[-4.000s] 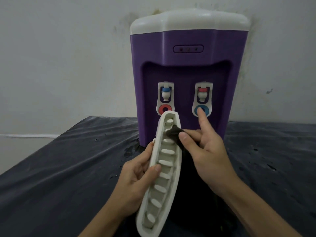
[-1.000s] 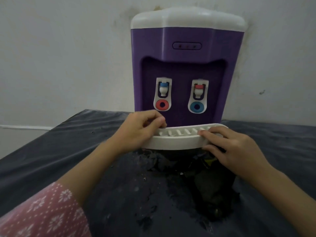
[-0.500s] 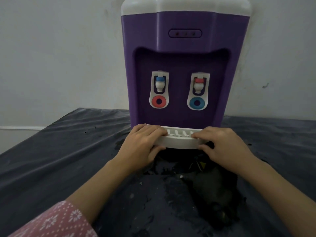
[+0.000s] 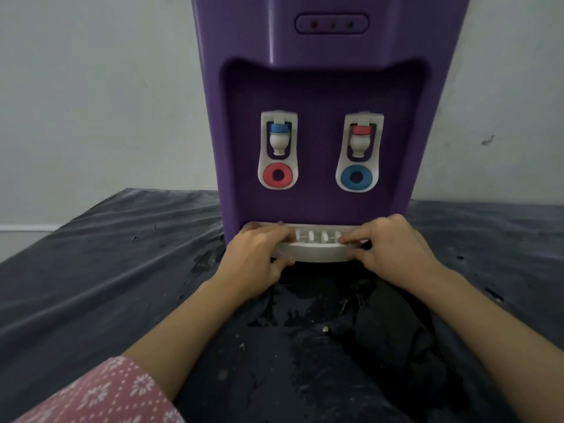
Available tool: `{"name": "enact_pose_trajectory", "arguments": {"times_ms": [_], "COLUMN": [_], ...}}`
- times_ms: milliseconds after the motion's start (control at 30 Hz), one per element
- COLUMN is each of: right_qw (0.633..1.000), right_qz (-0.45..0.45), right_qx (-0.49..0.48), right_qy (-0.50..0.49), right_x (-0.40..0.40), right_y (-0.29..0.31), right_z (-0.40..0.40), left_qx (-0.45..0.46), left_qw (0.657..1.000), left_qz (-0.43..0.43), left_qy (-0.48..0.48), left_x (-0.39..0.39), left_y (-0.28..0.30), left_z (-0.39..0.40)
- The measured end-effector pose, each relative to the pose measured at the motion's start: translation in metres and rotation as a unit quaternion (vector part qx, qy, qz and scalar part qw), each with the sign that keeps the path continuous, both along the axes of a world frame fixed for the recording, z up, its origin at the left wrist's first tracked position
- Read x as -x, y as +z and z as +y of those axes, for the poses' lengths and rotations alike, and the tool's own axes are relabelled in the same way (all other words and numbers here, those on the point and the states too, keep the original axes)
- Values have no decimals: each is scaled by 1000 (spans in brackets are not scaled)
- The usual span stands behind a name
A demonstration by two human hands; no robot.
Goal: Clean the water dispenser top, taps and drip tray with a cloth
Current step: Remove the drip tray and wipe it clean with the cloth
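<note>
Hands (image 4: 320, 251) grip white slotted tray (image 4: 317, 250) — level.

left sleeve (image 4: 100, 395): pink, white floral-dot print | right forearm (image 4: 488, 315): bare, sleeve possibly out of view

The water dispenser (image 4: 320, 87) stands at the back of the table (image 4: 91, 270), against the wall (image 4: 91, 87). Two taps sit side by side in its front recess, the left tap (image 4: 278, 149) and the right tap (image 4: 359, 151). The drip tray (image 4: 317, 248) lies at the dispenser's foot, below the taps. The left hand (image 4: 256, 257) holds its left end, the right hand (image 4: 393, 248) its right end. A cloth (image 4: 393, 337) lies on the table before the tray, under the right forearm.
</note>
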State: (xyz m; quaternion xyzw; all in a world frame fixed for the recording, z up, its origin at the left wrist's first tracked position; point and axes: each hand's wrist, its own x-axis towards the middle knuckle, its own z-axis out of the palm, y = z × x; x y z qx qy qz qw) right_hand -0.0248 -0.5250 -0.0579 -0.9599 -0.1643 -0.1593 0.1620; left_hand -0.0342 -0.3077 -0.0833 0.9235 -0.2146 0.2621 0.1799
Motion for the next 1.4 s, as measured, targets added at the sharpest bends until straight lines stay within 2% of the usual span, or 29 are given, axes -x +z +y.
{"name": "enact_pose_trajectory", "arguments": {"times_ms": [100,233,333,467,567,667,767,833,900,967,1067,1167,1300,1400], "right_qw": [999,999,999,999,999,991,967,932,874,844,859,900,944,980], "right_qz": [16,43,40,44,34,-23,-53,-10,42,62,47,2,-33,-32], "right_qx": [-31,2,-9,3,-24,-125,-245,-353,-463,-504,-477,-417,-327,-194], "right_qy": [-3,-13,-18,-25,-4,35,53,87,140,173,180,127,32,-23], "right_x": [-2,-1,-1,-2,2,7,19,27,37,46,62,80,99,117], "right_y": [2,-4,-7,-4,-7,-6,4,16,30,41,48,47,39,34], "right_z": [0,1,1,5,2,-2,-6,-8,-11,-16,-26,-38,-54,-64], "left_qx": [-13,-21,-10,2,21,-10,-7,47,121,173,206,178,69,63], "left_qw": [1000,1000,1000,997,994,990,988,989,981,967,949,948,970,975], "left_qz": [10,20,27,74,105,142,151,137,141,156,172,189,220,207], "left_qy": [-3,-4,6,33,28,18,14,-13,-59,-103,-166,-186,-75,-46], "left_x": [-3,-1,-2,0,2,-3,2,12,26,41,67,95,113,122], "left_y": [2,1,0,1,1,6,12,16,24,32,37,32,19,15], "left_z": [2,-1,-4,-6,-4,0,-5,-13,-25,-36,-51,-62,-75,-82]}}
